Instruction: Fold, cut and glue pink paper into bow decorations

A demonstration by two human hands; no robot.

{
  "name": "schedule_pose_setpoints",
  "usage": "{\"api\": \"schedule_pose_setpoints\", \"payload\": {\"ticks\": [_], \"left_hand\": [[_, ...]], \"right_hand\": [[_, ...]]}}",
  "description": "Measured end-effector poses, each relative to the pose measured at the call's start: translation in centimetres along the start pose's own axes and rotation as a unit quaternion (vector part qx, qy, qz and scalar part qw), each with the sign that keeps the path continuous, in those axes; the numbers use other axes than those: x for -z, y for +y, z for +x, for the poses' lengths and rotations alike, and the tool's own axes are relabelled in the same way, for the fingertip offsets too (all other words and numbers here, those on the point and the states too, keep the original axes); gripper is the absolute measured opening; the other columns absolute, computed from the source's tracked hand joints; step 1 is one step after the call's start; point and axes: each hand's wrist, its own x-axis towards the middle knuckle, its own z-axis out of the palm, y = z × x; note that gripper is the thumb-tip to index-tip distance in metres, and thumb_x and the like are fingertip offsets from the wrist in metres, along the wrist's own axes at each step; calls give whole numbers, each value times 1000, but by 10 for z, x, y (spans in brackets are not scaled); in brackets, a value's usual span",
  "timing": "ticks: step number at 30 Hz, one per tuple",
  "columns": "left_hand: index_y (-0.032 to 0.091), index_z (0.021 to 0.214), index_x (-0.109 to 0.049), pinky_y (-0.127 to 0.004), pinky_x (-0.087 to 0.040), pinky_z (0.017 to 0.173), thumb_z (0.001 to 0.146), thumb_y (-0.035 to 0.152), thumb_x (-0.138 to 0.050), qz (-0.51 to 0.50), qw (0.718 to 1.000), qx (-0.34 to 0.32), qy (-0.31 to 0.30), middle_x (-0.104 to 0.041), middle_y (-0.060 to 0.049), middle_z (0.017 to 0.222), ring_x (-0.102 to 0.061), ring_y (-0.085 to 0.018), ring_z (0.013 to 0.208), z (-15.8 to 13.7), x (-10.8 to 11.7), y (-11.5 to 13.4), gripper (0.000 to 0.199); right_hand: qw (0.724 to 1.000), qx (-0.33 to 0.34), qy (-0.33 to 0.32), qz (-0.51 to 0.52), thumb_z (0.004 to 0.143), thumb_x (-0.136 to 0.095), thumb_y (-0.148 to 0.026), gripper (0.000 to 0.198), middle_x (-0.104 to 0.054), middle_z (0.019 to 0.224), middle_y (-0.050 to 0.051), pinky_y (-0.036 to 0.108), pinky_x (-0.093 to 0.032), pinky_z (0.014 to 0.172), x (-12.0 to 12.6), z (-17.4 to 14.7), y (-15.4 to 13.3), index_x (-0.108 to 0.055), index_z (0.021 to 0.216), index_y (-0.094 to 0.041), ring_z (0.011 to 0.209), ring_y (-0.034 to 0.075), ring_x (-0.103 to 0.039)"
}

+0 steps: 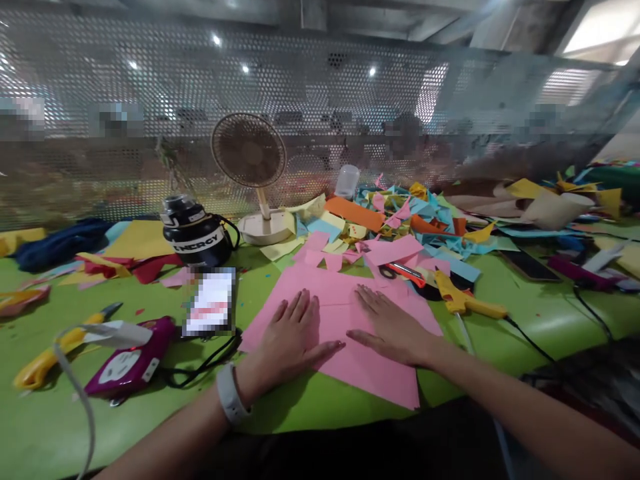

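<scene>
Sheets of pink paper [370, 377] lie on the green tabletop in front of me, with a crease or edge running across them. My left hand [293, 330] rests flat on the left part of the paper, fingers stretched out and the thumb pointing right. On the right part lies my right hand [387, 323], also flat with its fingers extended. Neither hand grips anything. Just beyond my right hand are an orange box cutter [407, 273] and a pair of scissors, partly covered by paper scraps. A yellow glue gun [465, 300] lies to the right of that hand.
Coloured paper scraps [355, 212] heap up at the back. A small fan [250, 153] and a black bottle [197, 233] stand at back left. A phone [209, 303], a purple power strip [133, 360] and a yellow-handled tool [70, 347] lie left. Another phone [529, 265] lies right.
</scene>
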Motion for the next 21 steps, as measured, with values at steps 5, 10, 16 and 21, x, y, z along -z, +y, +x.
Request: {"api": "schedule_pose_setpoints", "payload": {"ticks": [5,10,16,21], "left_hand": [[2,141,-40,-56,-29,109,78,82,-30,8,998,66,-15,-40,-28,146,-35,-40,137,-10,4,-7,103],[13,116,-63,-52,-40,98,87,70,-33,3,994,109,23,-60,-22,126,-53,-38,120,16,42,-2,70],[17,68,-64,-32,-45,60,86,56,-49,-135,977,123,-112,-69,-9,68,-63,-23,65,76,55,15,45],[17,47,-55,-29,-46,51,79,63,-56,-384,871,172,-252,-58,-5,42,-57,-17,40,95,27,3,57]], "right_hand": [[999,9,26,-30,89,-27,-71,91,-15,158,16,44,-18,119,-4,-4,6,-16,153,-7,146,29,-15],[998,18,40,-42,90,-26,-69,88,-17,157,17,47,-20,119,-6,-3,6,-17,153,-8,146,30,-16],[998,15,21,-52,92,-26,-66,87,-16,157,19,45,-17,119,-3,-2,2,-23,151,-3,146,28,-15],[999,12,33,-41,91,-27,-66,88,-18,156,20,46,-18,119,-4,-3,2,-24,150,-2,146,30,-16]]}}
